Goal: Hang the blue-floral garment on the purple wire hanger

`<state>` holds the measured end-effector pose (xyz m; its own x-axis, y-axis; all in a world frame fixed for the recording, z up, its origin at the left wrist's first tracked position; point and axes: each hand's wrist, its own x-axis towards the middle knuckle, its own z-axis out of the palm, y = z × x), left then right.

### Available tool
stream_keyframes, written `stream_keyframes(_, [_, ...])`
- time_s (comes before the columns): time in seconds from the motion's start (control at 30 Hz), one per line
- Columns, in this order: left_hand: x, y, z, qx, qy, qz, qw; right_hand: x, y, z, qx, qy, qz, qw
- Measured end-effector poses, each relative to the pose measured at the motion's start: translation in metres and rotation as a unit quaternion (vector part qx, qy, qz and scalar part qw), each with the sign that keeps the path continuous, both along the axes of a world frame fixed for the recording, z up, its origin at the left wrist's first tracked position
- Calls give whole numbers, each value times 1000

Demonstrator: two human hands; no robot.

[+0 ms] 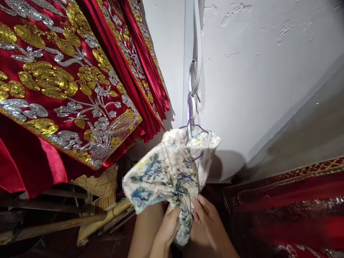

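floral garment (161, 173): hung on purple hanger (189, 113) from white loop (199, 53), which seemingly took its weight, freeing both hands | left hand (169, 225): fingers nearly closed, pinching lower cloth | right hand (208, 215): fingers curled, gripping its edge

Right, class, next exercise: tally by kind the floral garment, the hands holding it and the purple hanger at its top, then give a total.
Floral garment: 1
Hands: 2 (left hand, right hand)
Purple hanger: 1
Total: 4
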<state>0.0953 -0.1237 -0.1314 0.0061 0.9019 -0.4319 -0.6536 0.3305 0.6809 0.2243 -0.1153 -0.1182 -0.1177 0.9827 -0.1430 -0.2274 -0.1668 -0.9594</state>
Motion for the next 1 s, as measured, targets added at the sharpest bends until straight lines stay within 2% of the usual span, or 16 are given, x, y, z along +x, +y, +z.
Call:
stream_keyframes(0.07, [4,3,-4,-8,-25,1,1000,0,-6,-1,-44,52,-14,998])
stream_keyframes(0.17, [4,8,-6,-23,-26,52,998,2,-15,-3,-116,173,-30,978])
stream_keyframes(0.27, [-4,8,-8,-18,49,165,985,4,-20,-2,-165,256,-59,951])
stream_keyframes(0.33, [-10,0,-11,15,145,298,943,5,-22,1,-171,265,-54,947])
stream_keyframes(0.37, [-12,-6,-13,46,202,357,911,4,-22,3,-165,262,-37,950])
stream_keyframes(0.4, [-12,-12,-15,83,262,390,879,3,-22,4,-155,255,-15,954])
stream_keyframes(0.43, [-10,-19,-17,124,322,389,854,1,-22,5,-144,245,12,959])
stream_keyframes(0.47, [-6,-25,-18,163,378,352,841,-1,-23,6,-131,230,37,964])
stream_keyframes(0.53, [3,-34,-21,225,455,221,833,-6,-24,7,-110,181,75,974])
stream_keyframes(0.6, [13,-36,-23,258,477,112,833,-9,-26,8,-109,123,92,982])
stream_keyframes(0.63, [17,-35,-24,269,476,86,833,-9,-27,9,-115,98,101,983])
stream_keyframes(0.73, [23,-24,-25,284,475,69,830,-6,-20,19,-130,52,128,982])
stream_keyframes(0.83, [21,-11,-31,291,492,40,820,2,3,45,-95,19,112,989])
stream_keyframes(1.0, [12,8,-48,293,531,11,795,8,60,116,9,-21,45,999])
